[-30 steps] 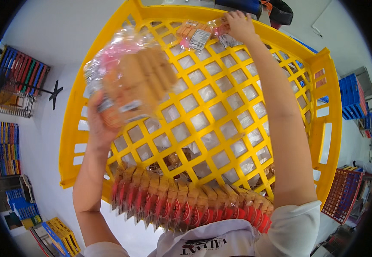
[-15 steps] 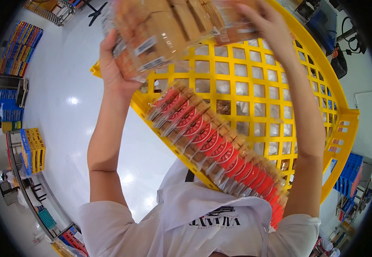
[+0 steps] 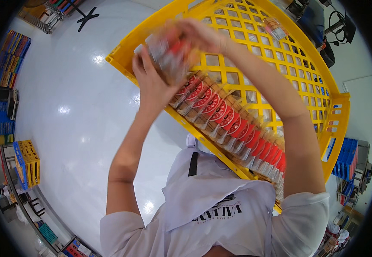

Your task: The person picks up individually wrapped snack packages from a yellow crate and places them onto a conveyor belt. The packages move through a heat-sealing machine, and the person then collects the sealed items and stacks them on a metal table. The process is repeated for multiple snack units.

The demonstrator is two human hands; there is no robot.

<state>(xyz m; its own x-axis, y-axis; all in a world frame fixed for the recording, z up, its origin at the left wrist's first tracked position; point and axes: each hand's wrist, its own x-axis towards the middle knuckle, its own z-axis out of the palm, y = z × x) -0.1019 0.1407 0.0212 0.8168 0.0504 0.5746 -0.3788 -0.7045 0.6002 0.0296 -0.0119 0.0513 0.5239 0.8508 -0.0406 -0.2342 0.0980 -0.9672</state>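
Note:
Both hands hold one clear packet of brown baked goods with a red label [image 3: 171, 58], blurred by motion, over the near left corner of a large yellow lattice crate [image 3: 280, 64]. My left hand [image 3: 149, 83] grips the packet from below and the left. Over its top my right hand [image 3: 196, 36] is closed. Just beneath the packet, a row of several like packets with red labels [image 3: 233, 128] stands on edge along the crate's near wall. Two loose packets [image 3: 276, 28] lie at the crate's far side.
The crate rests on a glossy white floor [image 3: 74, 115]. Stacked yellow and blue crates [image 3: 25, 162] and racks of coloured goods stand at the left rim. More blue crates [image 3: 346, 160] stand at the right, and dark gear with cables at the top right.
The packet has come down from head height to the left end of the row in the crate. Both hands moved with it, and the view swung toward the crate's left corner.

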